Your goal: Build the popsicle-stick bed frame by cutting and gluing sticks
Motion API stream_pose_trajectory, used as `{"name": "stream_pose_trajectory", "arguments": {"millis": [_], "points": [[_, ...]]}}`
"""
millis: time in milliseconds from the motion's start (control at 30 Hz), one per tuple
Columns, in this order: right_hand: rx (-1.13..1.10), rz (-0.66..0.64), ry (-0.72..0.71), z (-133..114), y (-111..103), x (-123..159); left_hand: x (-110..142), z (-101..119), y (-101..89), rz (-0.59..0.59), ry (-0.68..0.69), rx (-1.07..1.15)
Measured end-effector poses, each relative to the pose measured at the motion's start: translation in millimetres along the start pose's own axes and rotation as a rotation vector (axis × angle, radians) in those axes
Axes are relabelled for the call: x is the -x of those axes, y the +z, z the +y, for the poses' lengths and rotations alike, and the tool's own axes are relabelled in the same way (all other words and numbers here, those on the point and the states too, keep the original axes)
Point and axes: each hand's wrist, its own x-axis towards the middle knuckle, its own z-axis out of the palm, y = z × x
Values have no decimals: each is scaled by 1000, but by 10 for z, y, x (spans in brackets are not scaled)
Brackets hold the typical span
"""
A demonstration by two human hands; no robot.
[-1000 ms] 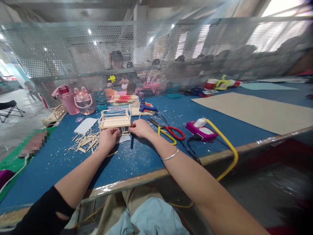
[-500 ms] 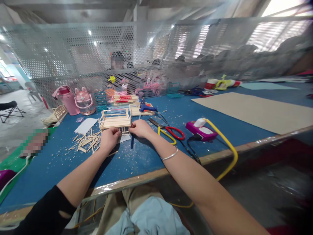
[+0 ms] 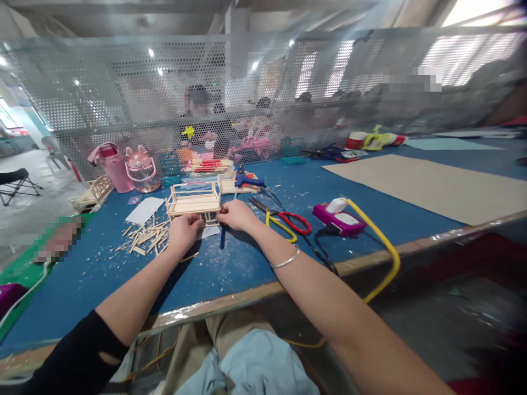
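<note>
A small wooden-stick model (image 3: 193,204), with a flat deck, posts and railings, stands in front of me on the blue table. My left hand (image 3: 184,231) is closed at its front lower edge, fingertips against the sticks. At the front right corner my right hand (image 3: 236,215) pinches the model between thumb and fingers. Behind the right hand a blue glue gun (image 3: 248,180) rests by a second stick piece (image 3: 230,185). Scissors (image 3: 284,219) with one red and one yellow handle lie to the right. Cut stick pieces (image 3: 150,237) are scattered left of my left hand.
Two pink bottles (image 3: 114,169) stand at the back left, near a teal basket (image 3: 169,169). A purple power socket (image 3: 340,219) with a yellow cable sits on the right. Beyond it lies a large beige sheet (image 3: 428,186). A perforated metal screen (image 3: 135,99) closes off the back.
</note>
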Motion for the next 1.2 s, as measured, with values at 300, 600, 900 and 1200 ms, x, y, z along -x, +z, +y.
{"name": "stream_pose_trajectory", "arguments": {"millis": [300,600,900,1200], "points": [[-17,14,-3,5,9,1,-13,-35,14,36,1,69],[-48,94,-34,5,48,-11,-43,-76,31,54,-4,193],[-346,268,-81,-61,62,18,-64,2,-218,5,72,266],[-609,108,142,-12,-53,5,-42,242,-308,37,310,-44]]}}
